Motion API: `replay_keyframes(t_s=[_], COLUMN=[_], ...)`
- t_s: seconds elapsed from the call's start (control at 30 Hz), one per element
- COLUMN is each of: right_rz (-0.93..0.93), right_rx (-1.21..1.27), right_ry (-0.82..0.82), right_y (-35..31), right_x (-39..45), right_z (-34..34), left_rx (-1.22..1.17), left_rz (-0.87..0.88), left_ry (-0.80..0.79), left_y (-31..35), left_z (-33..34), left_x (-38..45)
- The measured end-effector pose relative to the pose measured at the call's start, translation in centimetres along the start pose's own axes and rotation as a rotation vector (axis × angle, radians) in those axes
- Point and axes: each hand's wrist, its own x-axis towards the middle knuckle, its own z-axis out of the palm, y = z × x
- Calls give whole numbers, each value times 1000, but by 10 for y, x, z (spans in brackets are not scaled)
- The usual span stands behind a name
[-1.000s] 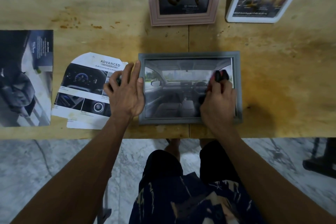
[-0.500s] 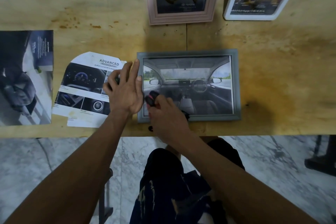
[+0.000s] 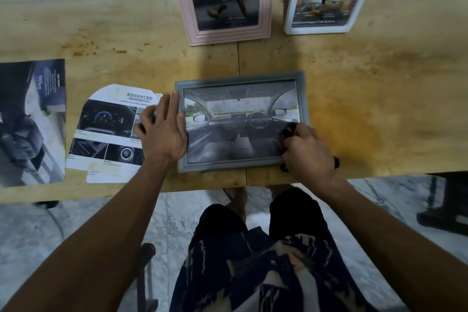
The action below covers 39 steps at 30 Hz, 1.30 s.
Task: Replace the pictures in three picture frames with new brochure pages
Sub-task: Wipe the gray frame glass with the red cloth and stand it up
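A grey picture frame (image 3: 243, 78) lies flat near the table's front edge, with a car-interior page under its glass. My left hand (image 3: 164, 134) presses on the frame's left edge with its fingers stretched out. My right hand (image 3: 306, 152) grips a small dark object (image 3: 288, 131) with a red spot and holds it against the glass at the lower right corner. A pink frame (image 3: 228, 39) and a white frame (image 3: 316, 30) stand at the back, each showing a car page.
A cut brochure page (image 3: 109, 119) headed "ADVANCED" lies left of the grey frame, partly under my left hand. Another brochure (image 3: 30, 121) lies at the far left. The wooden table (image 3: 367, 83) ends just below the frame. A dark piece of furniture (image 3: 445, 205) stands on the floor at right.
My right hand swept the dark object across the glass, from the upper right to the lower left, then to the lower right. The left hand stayed on the frame's left edge.
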Motion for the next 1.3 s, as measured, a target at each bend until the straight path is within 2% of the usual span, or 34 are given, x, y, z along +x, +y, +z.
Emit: replay_keyframes(t_s=[0.1, 0.17, 0.23, 0.4, 0.6, 0.67, 0.83, 1.07, 1.13, 1.2, 1.3], right_rz=[11, 31, 90, 231, 271, 293, 347, 367, 386, 390, 287], right_rx=[-26, 29, 116, 333, 390, 378, 260, 231, 243, 266, 366], right_ry=[-75, -70, -9, 311, 356, 340, 168, 95, 173, 339, 465], right_y=[10, 13, 21, 59, 84, 82, 74, 74, 71, 63, 47], right_x=[1, 1, 2, 5, 10, 8, -3, -3, -4, -7, -6], right_z=[-12, -19, -26, -36, -7, 1, 11, 12, 9, 4, -3], left_rx=[1, 0, -1, -35, -94, -100, -66, -62, -72, -95, -137], left_rz=[-9, -8, -11, -32, -82, -64, -52, -64, -75, -91, -122], left_ry=[-10, -24, -40, -68, -137, -148, -123, -59, -61, -60, -57], left_y=[3, 4, 5, 13, 18, 17, 15, 17, 16, 16, 18], left_z=[-3, -6, -8, -13, -18, -21, -26, -31, -30, -30, -27], left_x=[-1, -1, -1, -1, 6, 7, 0, -18, -22, -26, -34])
